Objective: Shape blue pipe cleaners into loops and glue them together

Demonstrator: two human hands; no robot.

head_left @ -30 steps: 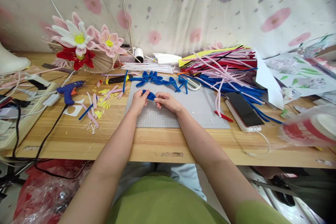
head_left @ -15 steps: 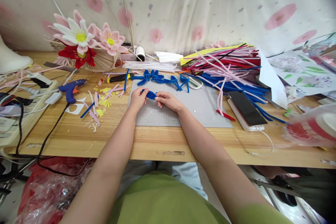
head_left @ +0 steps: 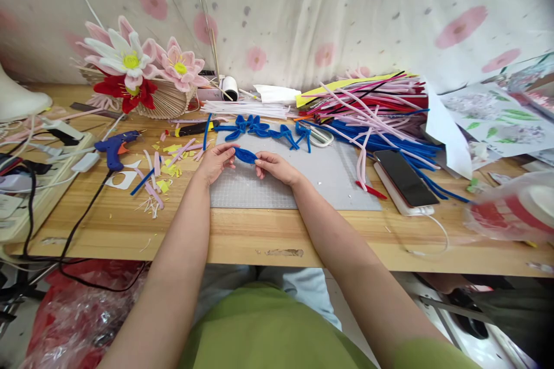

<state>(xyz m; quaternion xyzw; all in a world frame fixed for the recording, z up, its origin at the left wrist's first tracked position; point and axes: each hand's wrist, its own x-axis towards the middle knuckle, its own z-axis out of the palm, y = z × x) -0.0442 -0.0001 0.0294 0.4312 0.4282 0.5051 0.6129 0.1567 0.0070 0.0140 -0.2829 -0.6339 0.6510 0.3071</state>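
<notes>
A blue pipe-cleaner petal [head_left: 245,155], leaf-shaped and fuzzy, is stretched between my two hands above the grey cutting mat [head_left: 259,193]. My left hand [head_left: 217,162] pinches its left tip between thumb and fingers. At the opposite tip, my right hand [head_left: 277,167] is closed on it the same way. Just beyond the hands lie several shaped blue pipe-cleaner pieces [head_left: 255,127] along the mat's far edge. A pair of scissors with a pale handle [head_left: 322,137] rests partly under blue stems.
Bundled pipe cleaners [head_left: 367,98] fill the back right, near a phone [head_left: 405,179] on a white block. To the left are a blue glue gun [head_left: 115,150], trimmed scraps [head_left: 162,184] and a power strip [head_left: 47,184]. Fuzzy flowers [head_left: 132,63] stand behind.
My left hand has slid a little to the left, its fingers now nearer the petal's end, so more of the blue petal shows. The right hand has hardly moved.
</notes>
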